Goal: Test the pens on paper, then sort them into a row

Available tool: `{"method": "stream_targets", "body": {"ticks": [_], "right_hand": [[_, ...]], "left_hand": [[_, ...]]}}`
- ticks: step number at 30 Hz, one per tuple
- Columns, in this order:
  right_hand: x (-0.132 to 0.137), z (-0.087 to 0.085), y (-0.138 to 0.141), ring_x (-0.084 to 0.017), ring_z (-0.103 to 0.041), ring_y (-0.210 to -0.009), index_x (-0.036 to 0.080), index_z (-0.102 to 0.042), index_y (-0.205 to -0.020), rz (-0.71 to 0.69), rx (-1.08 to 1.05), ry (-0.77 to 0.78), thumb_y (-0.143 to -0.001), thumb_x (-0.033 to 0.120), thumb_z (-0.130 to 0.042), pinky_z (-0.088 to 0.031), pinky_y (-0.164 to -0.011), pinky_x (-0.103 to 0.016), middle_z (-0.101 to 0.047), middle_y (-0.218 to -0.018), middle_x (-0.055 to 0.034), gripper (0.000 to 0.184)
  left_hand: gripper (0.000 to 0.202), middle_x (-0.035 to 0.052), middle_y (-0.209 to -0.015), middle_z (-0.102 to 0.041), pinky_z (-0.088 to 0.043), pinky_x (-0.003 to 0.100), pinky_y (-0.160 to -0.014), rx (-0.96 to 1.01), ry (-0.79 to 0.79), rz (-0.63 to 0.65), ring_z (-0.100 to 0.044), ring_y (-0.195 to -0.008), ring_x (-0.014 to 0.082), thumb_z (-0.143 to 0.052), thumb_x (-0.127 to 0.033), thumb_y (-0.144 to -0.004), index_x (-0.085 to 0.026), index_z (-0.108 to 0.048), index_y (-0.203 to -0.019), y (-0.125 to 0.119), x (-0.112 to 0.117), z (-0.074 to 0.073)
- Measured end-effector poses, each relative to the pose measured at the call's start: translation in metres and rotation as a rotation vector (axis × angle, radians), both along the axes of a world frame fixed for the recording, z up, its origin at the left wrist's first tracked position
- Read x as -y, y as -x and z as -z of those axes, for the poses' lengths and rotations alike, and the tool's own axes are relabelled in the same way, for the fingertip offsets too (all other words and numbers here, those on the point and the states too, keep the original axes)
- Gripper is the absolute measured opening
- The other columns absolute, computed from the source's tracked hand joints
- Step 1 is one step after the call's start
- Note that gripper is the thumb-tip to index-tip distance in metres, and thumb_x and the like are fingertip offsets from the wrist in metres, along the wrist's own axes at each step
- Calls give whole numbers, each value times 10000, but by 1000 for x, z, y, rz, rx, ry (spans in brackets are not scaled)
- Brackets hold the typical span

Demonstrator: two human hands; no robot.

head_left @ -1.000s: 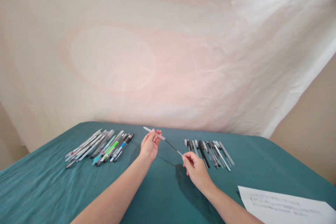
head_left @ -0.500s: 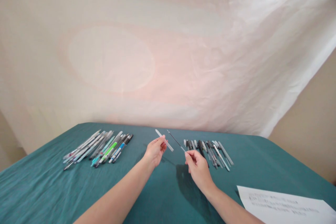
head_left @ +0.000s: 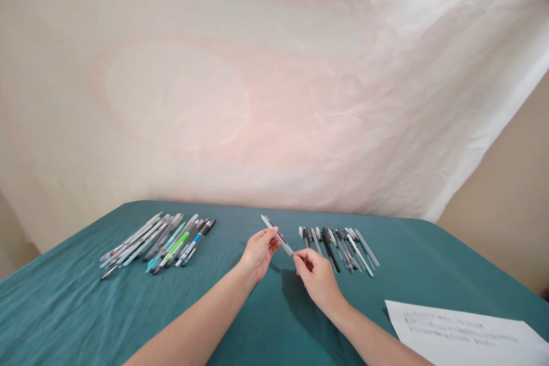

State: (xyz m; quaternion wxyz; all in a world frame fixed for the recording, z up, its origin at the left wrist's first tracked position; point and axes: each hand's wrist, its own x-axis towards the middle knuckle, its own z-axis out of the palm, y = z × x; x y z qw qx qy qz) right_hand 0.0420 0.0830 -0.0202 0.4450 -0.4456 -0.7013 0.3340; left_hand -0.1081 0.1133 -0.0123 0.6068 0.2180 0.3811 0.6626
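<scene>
My left hand pinches a clear pen barrel above the middle of the table, tilted with its far tip up and to the left. At the near end of the barrel, the fingertips of my right hand are closed on the end of a thin pen refill. Most of the refill now lines up with the barrel and looks to be inside it; its gripped end is largely hidden by my fingers. Just beyond my right hand lies a row of grey, black and clear pens.
To the left, a larger group of pens lies side by side, one bright green. A white sheet with writing is at the front right. Green cloth covers the table, and a pale sheet hangs behind it.
The refill in my right hand was apart from the barrel, at an angle to it; it has come left and into line with the barrel. My hands are closer together.
</scene>
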Motion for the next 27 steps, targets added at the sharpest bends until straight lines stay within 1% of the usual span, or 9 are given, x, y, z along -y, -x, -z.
{"method": "stream_targets", "body": {"ticks": [3,5,8,12,14,16,18,23,27], "right_hand": [[-5,0,-4,-134,-537,-514,151,-629,-894,-7,15,-6,-822,382,-417,-411,-476,-224,-607,-637,-32,322],[-14,1,-9,-139,-555,-553,147,-627,-954,12,34,-42,-822,378,-415,-434,-502,-230,-629,-725,-57,340],[-32,2,-20,-147,-569,-605,151,-605,-1022,40,91,-81,-829,357,-397,-460,-553,-252,-632,-813,-73,350],[-54,4,-30,-143,-574,-622,130,-537,-1117,63,214,-92,-862,286,-301,-472,-606,-278,-615,-867,-85,381],[-61,1,-30,-143,-579,-665,128,-545,-1104,49,320,-134,-859,246,-308,-463,-665,-279,-612,-905,-91,361],[-65,-4,-27,-156,-580,-762,146,-577,-1061,38,463,-198,-848,227,-353,-435,-743,-276,-612,-924,-86,320],[-67,-10,-22,-169,-566,-845,172,-604,-1015,35,624,-248,-838,225,-397,-405,-784,-268,-611,-913,-74,277],[-75,-15,-11,-181,-549,-873,211,-638,-906,37,950,-280,-812,227,-474,-386,-747,-251,-585,-885,-61,190],[-80,-12,-8,-184,-546,-892,221,-627,-942,49,1032,-236,-800,223,-496,-376,-743,-246,-562,-912,-66,193]], "left_hand": [[116,52,-644,-628,-466,161,-524,-16,0,-57,-555,-531,69,-646,-198,-696,-105,-579,-679,7,-5,4],[144,57,-666,-634,-459,163,-533,-69,6,-59,-560,-547,70,-645,-228,-694,-101,-576,-694,13,-7,7],[208,55,-668,-637,-441,166,-527,-233,-8,16,-571,-571,82,-651,-294,-675,-102,-574,-699,19,-8,10],[259,44,-632,-633,-412,170,-489,-486,-43,105,-566,-548,91,-634,-354,-660,-105,-583,-710,18,-6,12],[254,38,-610,-627,-403,172,-464,-589,-41,126,-558,-523,93,-622,-350,-659,-106,-584,-720,16,-5,13],[233,34,-599,-621,-404,177,-445,-672,-39,147,-554,-509,97,-604,-336,-667,-111,-579,-723,14,-5,13],[212,31,-599,-616,-413,183,-433,-728,-37,169,-551,-502,100,-585,-324,-678,-117,-573,-720,13,-4,13],[187,24,-589,-604,-420,183,-412,-796,-30,183,-545,-494,101,-555,-314,-693,-128,-559,-703,12,-4,14],[189,26,-594,-601,-422,178,-405,-820,-27,192,-542,-487,98,-551,-316,-695,-127,-557,-697,12,-6,16]]}}
